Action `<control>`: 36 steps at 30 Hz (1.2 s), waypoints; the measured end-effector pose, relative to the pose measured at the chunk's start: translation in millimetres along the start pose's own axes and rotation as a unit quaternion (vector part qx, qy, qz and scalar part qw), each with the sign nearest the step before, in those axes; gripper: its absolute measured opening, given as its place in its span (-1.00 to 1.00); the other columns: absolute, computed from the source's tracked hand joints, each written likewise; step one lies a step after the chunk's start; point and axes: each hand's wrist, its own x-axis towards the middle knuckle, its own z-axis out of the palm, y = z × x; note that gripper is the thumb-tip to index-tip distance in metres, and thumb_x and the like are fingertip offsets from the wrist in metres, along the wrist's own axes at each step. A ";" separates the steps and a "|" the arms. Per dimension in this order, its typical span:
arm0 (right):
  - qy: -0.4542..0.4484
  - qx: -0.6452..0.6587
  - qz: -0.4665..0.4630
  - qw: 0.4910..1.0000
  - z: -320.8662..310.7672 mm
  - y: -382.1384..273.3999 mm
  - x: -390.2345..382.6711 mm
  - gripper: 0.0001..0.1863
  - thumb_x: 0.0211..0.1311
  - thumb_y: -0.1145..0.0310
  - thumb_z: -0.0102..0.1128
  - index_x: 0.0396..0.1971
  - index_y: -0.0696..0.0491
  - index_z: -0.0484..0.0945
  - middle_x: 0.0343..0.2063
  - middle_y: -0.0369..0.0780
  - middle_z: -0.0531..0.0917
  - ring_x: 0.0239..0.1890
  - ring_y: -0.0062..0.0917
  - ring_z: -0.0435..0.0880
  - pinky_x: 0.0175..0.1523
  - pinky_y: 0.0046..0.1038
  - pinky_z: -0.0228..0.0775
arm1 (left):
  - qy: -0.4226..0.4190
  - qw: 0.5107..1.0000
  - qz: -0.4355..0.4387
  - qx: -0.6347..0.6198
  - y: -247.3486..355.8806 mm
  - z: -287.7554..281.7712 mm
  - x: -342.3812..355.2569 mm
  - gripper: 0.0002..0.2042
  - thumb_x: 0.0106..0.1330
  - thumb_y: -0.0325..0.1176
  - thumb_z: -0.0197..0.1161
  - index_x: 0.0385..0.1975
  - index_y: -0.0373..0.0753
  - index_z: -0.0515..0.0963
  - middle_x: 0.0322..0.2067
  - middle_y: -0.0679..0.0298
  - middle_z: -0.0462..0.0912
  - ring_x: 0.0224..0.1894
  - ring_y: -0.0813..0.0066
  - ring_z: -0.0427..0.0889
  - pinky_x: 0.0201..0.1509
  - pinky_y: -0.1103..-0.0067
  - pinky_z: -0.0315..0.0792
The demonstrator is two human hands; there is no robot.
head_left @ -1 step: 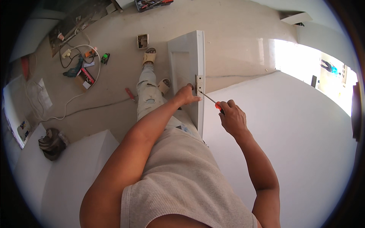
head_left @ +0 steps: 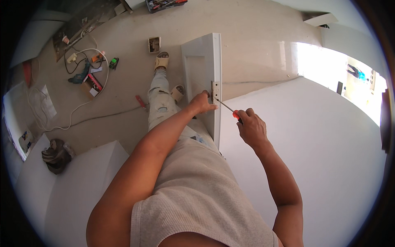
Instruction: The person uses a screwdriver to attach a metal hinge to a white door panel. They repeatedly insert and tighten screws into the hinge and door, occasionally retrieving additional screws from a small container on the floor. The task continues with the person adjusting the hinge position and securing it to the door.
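Note:
A white panelled door (head_left: pixel 199 51) stands with its narrow edge toward me. Set in that edge is a metal lock plate (head_left: pixel 216 87) with holes in it. My right hand (head_left: pixel 252 128) grips the red and black handle of a screwdriver (head_left: pixel 226 106). Its shaft slants up to the left, and the tip meets the lower part of the plate. My left hand (head_left: pixel 200 103) is closed on the door beside the plate, the thumb reaching onto the edge. Its other fingers are partly hidden against the door face, where something small and dark shows.
Left on the floor lie a drill (head_left: pixel 80 75), a red box (head_left: pixel 95 82), a green tool (head_left: pixel 114 63) and a looping white cable (head_left: pixel 108 70). A small square container (head_left: pixel 154 44) sits beyond my sandalled foot. A white surface (head_left: pixel 304 156) spreads at right, and a dark bag (head_left: pixel 56 156) rests lower left.

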 end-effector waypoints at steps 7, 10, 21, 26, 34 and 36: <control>-0.011 -0.154 -0.114 0.981 7.4 -2.3 6.5 -0.75 0.11 0.46 0.10 -0.18 0.17 0.45 -0.41 -0.16 0.55 -0.46 -0.34 0.61 -0.44 -0.33 0.47 | 0.012 1.000 0.017 -0.021 -2.5 0.1 8.6 -0.22 -0.12 -0.04 0.52 0.03 -0.45 0.37 -0.05 -0.10 0.58 0.01 0.04 0.59 0.12 0.39 0.44; -0.046 -0.166 -0.118 0.978 3.5 -0.3 13.1 -0.80 0.15 0.46 0.07 -0.22 0.17 0.43 -0.40 -0.10 0.56 -0.46 -0.29 0.64 -0.43 -0.29 0.49 | 0.043 0.999 0.015 -0.008 1.5 6.6 10.1 -0.27 -0.07 -0.07 0.50 0.02 -0.43 0.35 -0.08 -0.08 0.59 -0.03 0.04 0.61 0.08 0.37 0.47; -0.192 0.266 0.249 0.911 -14.0 -6.1 45.4 -0.63 0.20 0.23 0.18 -0.17 0.22 0.41 -0.47 0.01 0.62 -0.41 -0.24 0.67 -0.32 -0.25 0.49 | 0.056 0.997 -0.053 -0.015 30.1 5.6 -5.0 -0.34 0.02 -0.09 0.46 -0.02 -0.42 0.35 -0.11 -0.12 0.60 0.01 0.00 0.59 0.10 0.34 0.43; -0.164 0.058 0.094 0.980 -16.6 -1.4 41.1 -0.66 0.21 0.33 0.12 -0.11 0.22 0.40 -0.41 -0.04 0.61 -0.40 -0.32 0.68 -0.36 -0.32 0.52 | 0.083 0.996 -0.032 0.005 26.8 8.8 -5.7 -0.36 0.04 -0.08 0.45 -0.05 -0.42 0.35 -0.17 -0.13 0.62 -0.05 -0.04 0.61 0.06 0.30 0.45; -0.209 -0.124 -0.001 0.970 -19.2 -18.9 37.1 -0.69 0.30 0.30 0.02 -0.12 0.24 0.40 -0.36 0.00 0.60 -0.34 -0.22 0.69 -0.29 -0.23 0.54 | 0.073 0.996 -0.041 -0.003 24.0 9.8 -5.4 -0.35 0.02 -0.06 0.45 -0.06 -0.41 0.35 -0.19 -0.14 0.62 -0.06 -0.06 0.61 0.05 0.30 0.46; -0.205 -0.044 0.071 0.975 -22.3 -17.9 41.5 -0.65 0.33 0.23 0.01 -0.13 0.25 0.41 -0.34 0.05 0.61 -0.29 -0.16 0.68 -0.22 -0.18 0.52 | 0.074 0.997 -0.038 0.005 26.3 8.9 -3.4 -0.36 0.03 -0.05 0.44 -0.05 -0.40 0.35 -0.18 -0.11 0.62 -0.05 -0.04 0.61 0.05 0.29 0.46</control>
